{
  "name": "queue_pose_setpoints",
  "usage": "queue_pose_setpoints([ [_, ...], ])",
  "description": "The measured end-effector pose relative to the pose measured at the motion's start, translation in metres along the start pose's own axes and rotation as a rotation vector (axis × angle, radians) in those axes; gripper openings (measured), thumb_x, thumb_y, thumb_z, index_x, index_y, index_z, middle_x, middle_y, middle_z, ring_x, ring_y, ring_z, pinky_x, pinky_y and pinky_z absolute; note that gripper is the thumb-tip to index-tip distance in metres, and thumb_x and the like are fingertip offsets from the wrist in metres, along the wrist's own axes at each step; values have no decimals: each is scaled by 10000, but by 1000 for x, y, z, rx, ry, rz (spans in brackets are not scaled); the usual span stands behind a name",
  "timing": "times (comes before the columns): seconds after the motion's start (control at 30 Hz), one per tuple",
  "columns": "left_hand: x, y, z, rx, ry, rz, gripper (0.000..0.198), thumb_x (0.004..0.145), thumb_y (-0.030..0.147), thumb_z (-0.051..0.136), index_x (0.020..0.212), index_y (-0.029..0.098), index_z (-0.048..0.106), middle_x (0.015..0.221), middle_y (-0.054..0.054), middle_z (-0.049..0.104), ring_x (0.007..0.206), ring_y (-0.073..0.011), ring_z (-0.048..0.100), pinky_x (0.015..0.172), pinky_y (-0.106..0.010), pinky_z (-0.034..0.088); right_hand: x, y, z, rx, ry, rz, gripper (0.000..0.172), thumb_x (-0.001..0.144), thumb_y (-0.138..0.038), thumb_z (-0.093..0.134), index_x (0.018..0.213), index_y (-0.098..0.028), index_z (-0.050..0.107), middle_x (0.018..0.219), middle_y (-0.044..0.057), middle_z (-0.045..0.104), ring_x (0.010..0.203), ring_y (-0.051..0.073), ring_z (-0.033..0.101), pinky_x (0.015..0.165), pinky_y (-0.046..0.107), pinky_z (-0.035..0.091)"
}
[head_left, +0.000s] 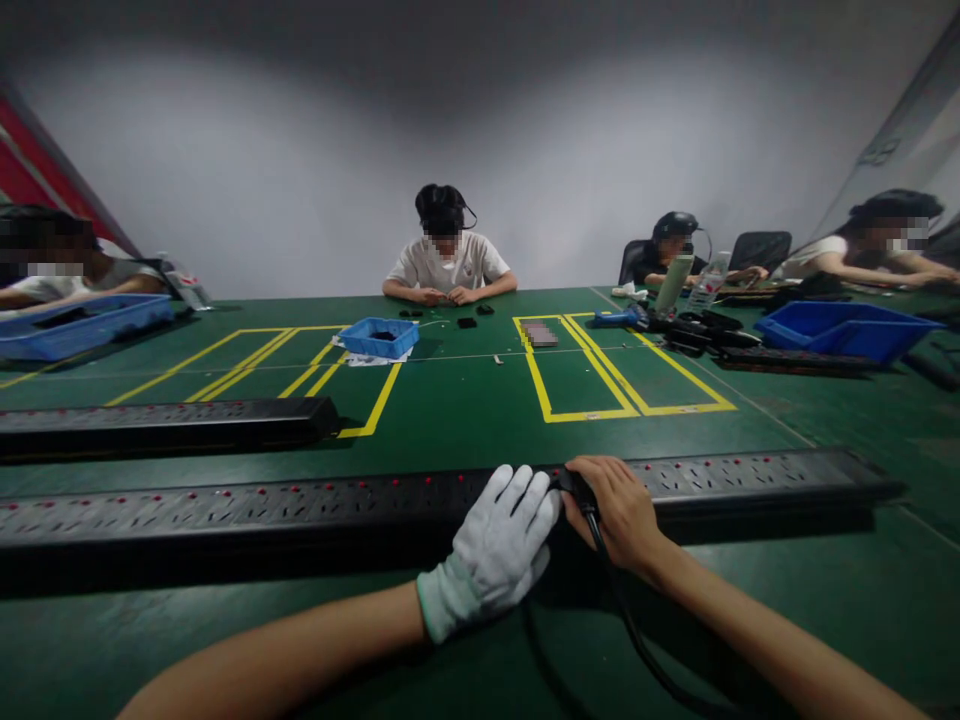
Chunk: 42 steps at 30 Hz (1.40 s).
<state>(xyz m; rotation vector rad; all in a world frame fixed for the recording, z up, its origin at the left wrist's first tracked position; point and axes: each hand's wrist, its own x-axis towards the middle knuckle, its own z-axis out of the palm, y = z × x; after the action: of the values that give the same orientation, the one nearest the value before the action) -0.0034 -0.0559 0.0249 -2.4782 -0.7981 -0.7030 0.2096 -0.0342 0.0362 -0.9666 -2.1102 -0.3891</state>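
Observation:
A long black power strip (315, 500) with many sockets and small red switches lies across the table in front of me. My left hand (504, 535), in a white glove with a green cuff, is laid over the strip near its middle, fingers across the top and thumb down the near side. Right beside it, my bare right hand (616, 505) grips a black plug (583, 492) at the strip's top face. Whether its pins are inside a socket is hidden. From the plug a black cord (634, 630) runs down toward me.
Another black strip (165, 425) lies beyond at left. Blue bins (380, 343) (847, 335) (90, 325) stand around the green table (465, 400), which bears yellow tape outlines. Bottles (709, 282) and black parts (701, 330) are at right. Several people (450, 260) sit around it.

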Motion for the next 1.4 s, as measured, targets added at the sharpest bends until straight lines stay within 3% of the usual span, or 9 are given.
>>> queue_pose_setpoints([
  [0.27, -7, 2, 2, -14, -18, -7, 519, 932, 278, 522, 1396, 49, 484, 1444, -197, 489, 1379, -379, 396, 1132, -552, 328, -3, -2, 4, -52, -36, 14, 215, 914, -263, 544, 1113, -182, 540, 975, 104, 672, 906, 267, 632, 849, 421, 497],
  [0.6, -4, 3, -1, 12, 70, -6, 505, 889, 246, 552, 1351, 47, 509, 1374, -202, 553, 1349, -349, 443, 1118, -522, 359, 0, -4, 2, -67, -52, 18, 234, 884, -209, 526, 1118, -204, 528, 955, 78, 665, 863, 246, 637, 811, 388, 503],
  [0.9, -5, 2, -3, -24, 13, -9, 487, 918, 251, 511, 1353, 32, 513, 1388, -208, 537, 1329, -369, 461, 1112, -523, 357, -2, -3, 5, -33, -89, 49, 232, 901, -219, 527, 1131, -191, 527, 996, 95, 660, 921, 263, 629, 834, 400, 510],
  [1.4, -7, 2, 3, -15, 25, -10, 512, 909, 264, 543, 1370, 47, 499, 1397, -207, 530, 1364, -364, 419, 1133, -529, 327, -1, -5, -3, 53, -86, 64, 237, 928, -238, 546, 1162, -208, 530, 1030, 93, 679, 937, 251, 661, 834, 394, 547],
])
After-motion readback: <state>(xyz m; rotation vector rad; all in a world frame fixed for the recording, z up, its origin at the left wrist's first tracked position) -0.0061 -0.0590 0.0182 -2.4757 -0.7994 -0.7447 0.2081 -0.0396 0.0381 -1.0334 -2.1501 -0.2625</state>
